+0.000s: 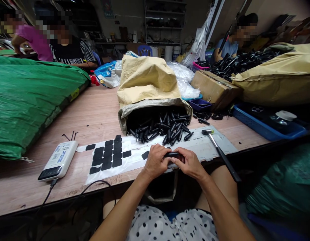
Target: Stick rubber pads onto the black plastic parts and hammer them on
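Observation:
Between my two hands, at the table's front edge, is a dark pen-shaped plastic piece [171, 154]. My left hand [155, 161] closes round its left end, and my right hand [191, 163] grips the right end with thumb and fingers. The fingers cover both its ends. Just beyond lie many loose black tapered pieces [173, 132], spilling from the mouth of a tan sack [149, 78]. Left of my hands, black rounded-square pads [107, 157] sit in rows on a white backing sheet [134, 164]. A hammer [221, 152] rests at the right, its handle past the table edge.
A white power bank [59, 160] with a cable lies at the left. Beside it bulges a green sack [31, 103]. At right are a cardboard box [213, 87], a blue tray [265, 129] and another tan sack [280, 78]. Other people sit across the room.

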Tool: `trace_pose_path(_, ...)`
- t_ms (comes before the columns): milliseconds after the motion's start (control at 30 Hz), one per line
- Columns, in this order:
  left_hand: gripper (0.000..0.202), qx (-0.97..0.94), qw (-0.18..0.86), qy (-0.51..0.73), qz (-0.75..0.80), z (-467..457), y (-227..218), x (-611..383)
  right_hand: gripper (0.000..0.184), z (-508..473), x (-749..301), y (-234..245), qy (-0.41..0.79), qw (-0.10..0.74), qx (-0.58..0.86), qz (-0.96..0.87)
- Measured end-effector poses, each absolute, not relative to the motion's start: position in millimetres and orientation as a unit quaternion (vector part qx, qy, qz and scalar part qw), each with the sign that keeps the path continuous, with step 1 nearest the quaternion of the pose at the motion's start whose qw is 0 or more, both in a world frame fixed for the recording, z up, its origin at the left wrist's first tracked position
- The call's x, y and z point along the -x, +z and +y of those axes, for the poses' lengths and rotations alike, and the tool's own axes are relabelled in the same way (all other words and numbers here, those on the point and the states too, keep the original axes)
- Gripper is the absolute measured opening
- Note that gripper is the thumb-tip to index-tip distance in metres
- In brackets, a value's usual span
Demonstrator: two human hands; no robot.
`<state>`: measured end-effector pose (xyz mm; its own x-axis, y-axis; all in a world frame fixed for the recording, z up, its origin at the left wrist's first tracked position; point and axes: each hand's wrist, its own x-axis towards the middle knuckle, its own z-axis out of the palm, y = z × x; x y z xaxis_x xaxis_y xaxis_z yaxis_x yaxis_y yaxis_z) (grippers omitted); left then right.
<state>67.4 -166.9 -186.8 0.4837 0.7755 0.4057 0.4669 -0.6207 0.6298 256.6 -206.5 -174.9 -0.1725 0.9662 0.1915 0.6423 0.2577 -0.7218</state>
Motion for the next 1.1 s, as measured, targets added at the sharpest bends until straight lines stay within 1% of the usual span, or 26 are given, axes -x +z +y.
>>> trace_pose_path(300, 0.024, -0.821, 0.239, 0.356, 0.377, -167.8, -185.8, -67.5, 0.020, -207.3, -255.2, -174.5, 0.223, 0.315, 0.547, -0.743)
trace_pose_path(467, 0.017, -0.809, 0.248, 0.367, 0.387, -168.0, -184.9, -68.1, 0.020, -206.8, -256.3, -176.8, 0.220, 0.319, 0.538, -0.749)
trace_pose_path(733, 0.011, -0.829, 0.230, 0.358, 0.364, -167.5, -186.8, -66.4, 0.032, -203.7, -259.2, -183.7, 0.188, 0.336, 0.514, -0.766)
trace_pose_path(833, 0.012, -0.836, 0.227, 0.353, 0.353, -165.1, -185.0, -65.9, 0.037, -203.5, -260.5, -181.3, 0.216, 0.352, 0.510, -0.755)
trace_pose_path(900, 0.012, -0.841, 0.223, 0.354, 0.344, -166.8, -181.0, -65.4, 0.040, -205.1, -263.0, -180.0, 0.259, 0.368, 0.499, -0.740)
trace_pose_path(1033, 0.014, -0.846, 0.209, 0.373, 0.318, -194.0, -172.3, -59.4, 0.047, -210.6, -271.8, -183.3, 0.370, 0.452, 0.458, -0.670)
trace_pose_path(1100, 0.016, -0.852, 0.219, 0.378, 0.287, -218.9, -175.1, -53.3, 0.052, -212.5, -275.3, -187.0, 0.394, 0.494, 0.454, -0.628)
